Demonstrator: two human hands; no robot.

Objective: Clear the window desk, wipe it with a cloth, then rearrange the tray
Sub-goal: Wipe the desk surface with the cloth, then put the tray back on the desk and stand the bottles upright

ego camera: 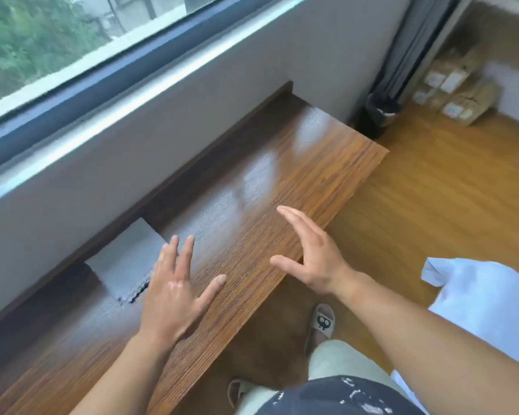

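Your left grip (174, 292) and right grip (309, 259) hang over the counter (297, 163) with fingers spread, holding nothing. The grey square (123, 259) lying flat at centre left, by your left fingertips, looks like the cloth: likely light, soft and limp, and apt to slide on glossy wood, so pinch an edge or bunch it in the palm. No tray shows.

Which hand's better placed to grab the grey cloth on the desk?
Left, likely. The left hand is open, fingertips at the edge of the grey cloth; the right hand is open near the front edge of the desk, farther from it.
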